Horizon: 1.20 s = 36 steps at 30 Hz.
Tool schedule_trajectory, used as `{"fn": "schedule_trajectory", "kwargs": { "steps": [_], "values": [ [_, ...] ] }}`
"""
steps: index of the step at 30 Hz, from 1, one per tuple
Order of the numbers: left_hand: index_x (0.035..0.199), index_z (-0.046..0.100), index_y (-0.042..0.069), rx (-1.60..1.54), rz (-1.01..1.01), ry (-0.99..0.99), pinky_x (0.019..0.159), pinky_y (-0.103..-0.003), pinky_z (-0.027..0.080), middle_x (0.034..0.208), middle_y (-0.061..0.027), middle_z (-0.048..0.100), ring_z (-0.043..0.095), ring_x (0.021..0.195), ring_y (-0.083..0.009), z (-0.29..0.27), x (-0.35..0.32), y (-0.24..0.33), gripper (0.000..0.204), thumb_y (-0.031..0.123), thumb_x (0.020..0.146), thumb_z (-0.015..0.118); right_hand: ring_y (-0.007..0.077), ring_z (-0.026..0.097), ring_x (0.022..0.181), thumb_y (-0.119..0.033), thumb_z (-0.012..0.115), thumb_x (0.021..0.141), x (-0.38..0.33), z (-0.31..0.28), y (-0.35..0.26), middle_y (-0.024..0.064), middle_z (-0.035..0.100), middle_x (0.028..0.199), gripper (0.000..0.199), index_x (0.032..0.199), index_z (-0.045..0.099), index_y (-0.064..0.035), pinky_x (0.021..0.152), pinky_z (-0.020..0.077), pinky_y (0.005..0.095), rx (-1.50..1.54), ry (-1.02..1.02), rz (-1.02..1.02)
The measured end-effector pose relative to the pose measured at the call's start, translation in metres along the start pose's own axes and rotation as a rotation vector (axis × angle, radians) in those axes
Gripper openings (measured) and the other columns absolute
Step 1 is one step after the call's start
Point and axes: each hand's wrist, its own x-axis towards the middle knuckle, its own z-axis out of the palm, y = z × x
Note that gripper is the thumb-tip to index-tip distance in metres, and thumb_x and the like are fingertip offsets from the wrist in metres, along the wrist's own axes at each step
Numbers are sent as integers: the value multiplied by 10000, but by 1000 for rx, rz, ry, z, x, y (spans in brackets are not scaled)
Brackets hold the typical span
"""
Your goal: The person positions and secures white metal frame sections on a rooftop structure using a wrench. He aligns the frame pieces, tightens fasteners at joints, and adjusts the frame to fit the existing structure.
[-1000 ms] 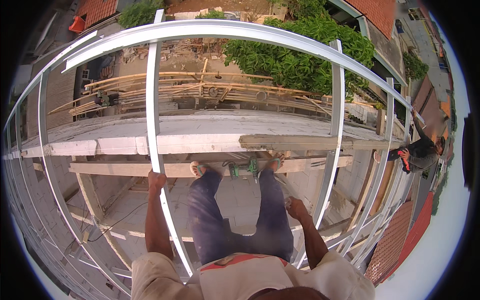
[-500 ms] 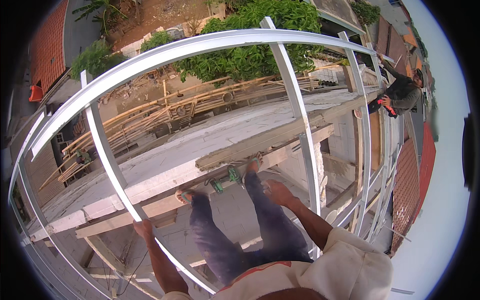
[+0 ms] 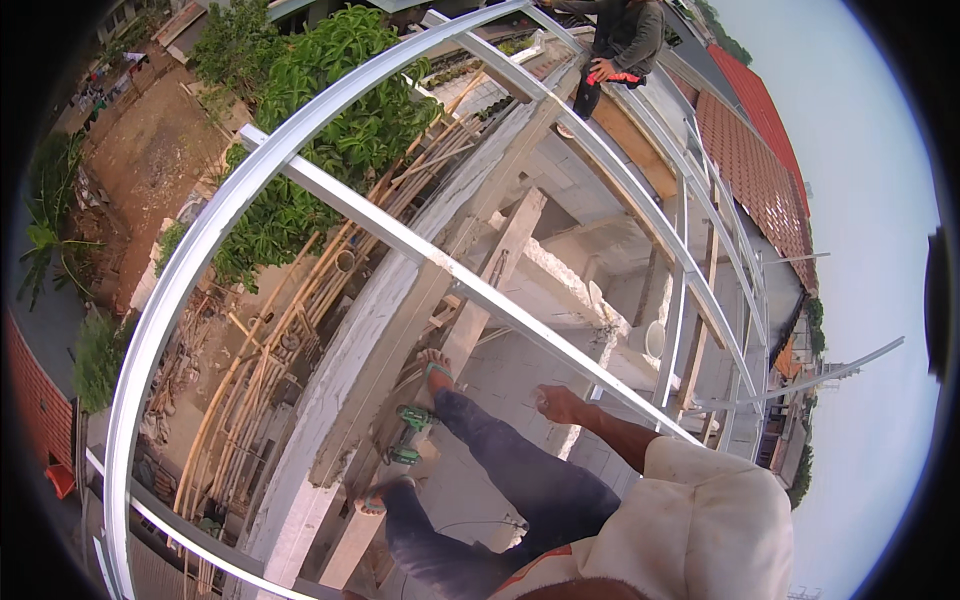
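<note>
My right hand (image 3: 560, 404) hangs over the gap beside my right thigh, near a long silver metal rafter (image 3: 480, 290) but apart from it. Its fingers are curled in; anything inside them is hidden. My left hand is out of view beyond the lower edge, by another metal rafter (image 3: 200, 550). Between my sandalled feet lies a green cordless drill (image 3: 408, 432) on the wooden beam. A long silver metal channel (image 3: 190, 250) curves across the ends of the rafters.
I stand on a wooden beam (image 3: 500, 260) along a block wall (image 3: 370, 350), high above a floor. Bamboo poles (image 3: 280, 360) lie below, outside the wall. A person (image 3: 620, 50) in dark clothes sits among the rafters at the far end. A tree (image 3: 340, 110) grows close by.
My view has swung to the right, toward the other person. My left hand, earlier around a rafter, has left the view. My right hand stays curled near my thigh.
</note>
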Motion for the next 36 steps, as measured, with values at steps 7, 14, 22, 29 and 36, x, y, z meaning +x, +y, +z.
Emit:
{"fn": "schedule_trajectory", "kwargs": {
  "steps": [7,14,22,29,36],
  "values": [
    [1451,503,-74,-714,175,-145,1179,-587,390,1500,-266,499,459,1433,-446,-141,185,395,576,288,1015,604,444,694,1140,-226,629,935,-30,-14,81,262,732,1179,439,1331,623,-37,998,549,514,198,-51,135],
    [1421,566,23,-914,806,-127,1172,-512,407,1479,-188,548,505,1397,-401,-80,401,742,514,-9,925,698,346,767,1017,-206,739,952,50,-104,83,193,780,1074,348,1247,688,-29,900,604,430,440,159,104],
    [1217,751,81,-555,930,-213,1080,-471,452,1155,-150,764,670,1135,-371,81,465,921,379,404,1043,658,221,772,943,-256,723,1017,300,-121,260,151,763,1056,291,1199,704,-30,865,599,376,669,389,152],
    [1213,798,100,-318,790,-69,972,-392,505,1065,-125,803,728,1007,-298,165,445,990,515,552,1049,612,463,713,1023,-392,720,937,551,-5,426,271,730,1111,424,1140,732,-20,942,573,510,259,223,104],
    [1237,811,110,-561,614,-184,815,-261,497,1082,-27,813,669,918,-94,223,448,996,429,460,1066,629,490,706,1116,-467,724,927,742,62,472,352,712,1152,696,1247,594,137,978,570,507,160,238,302]
  ]
}}
